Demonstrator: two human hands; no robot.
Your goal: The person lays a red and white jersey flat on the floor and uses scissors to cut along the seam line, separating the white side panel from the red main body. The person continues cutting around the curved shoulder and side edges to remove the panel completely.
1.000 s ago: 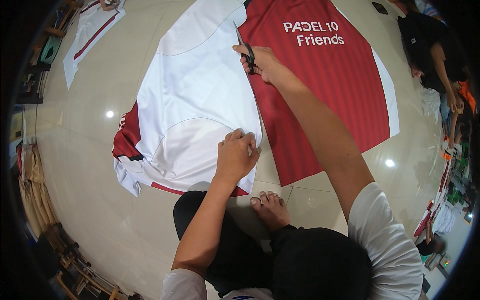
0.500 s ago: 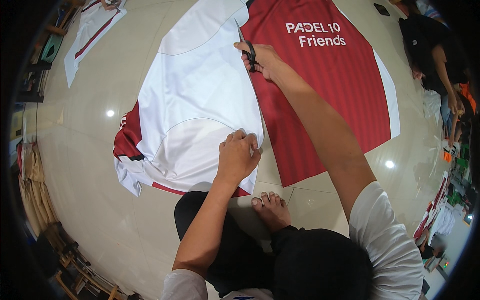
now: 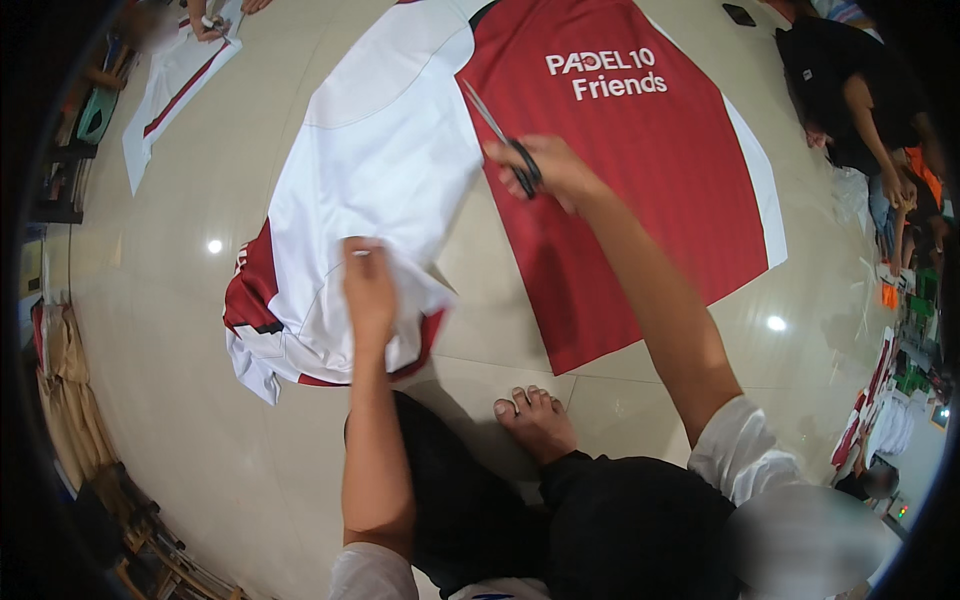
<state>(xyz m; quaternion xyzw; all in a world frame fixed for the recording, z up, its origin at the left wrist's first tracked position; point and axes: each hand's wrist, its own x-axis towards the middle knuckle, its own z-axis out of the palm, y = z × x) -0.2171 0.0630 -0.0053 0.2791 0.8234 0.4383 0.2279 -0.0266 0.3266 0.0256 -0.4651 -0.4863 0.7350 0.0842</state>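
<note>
- Since the earlier frame, the white fabric piece (image 3: pixel 385 190) is being drawn leftward, apart from the red panel (image 3: pixel 620 190), with bare floor (image 3: pixel 480 300) being exposed between them.
- Its lower edge is being pinched by the closed left hand (image 3: pixel 368 285).
- Scissors (image 3: pixel 505 145) are being gripped by the right hand (image 3: pixel 550 170), fingers curled through the handles, blades raised over the red panel's left edge.
- A bare foot (image 3: pixel 535 420) is being rested on the floor nearby.
</note>
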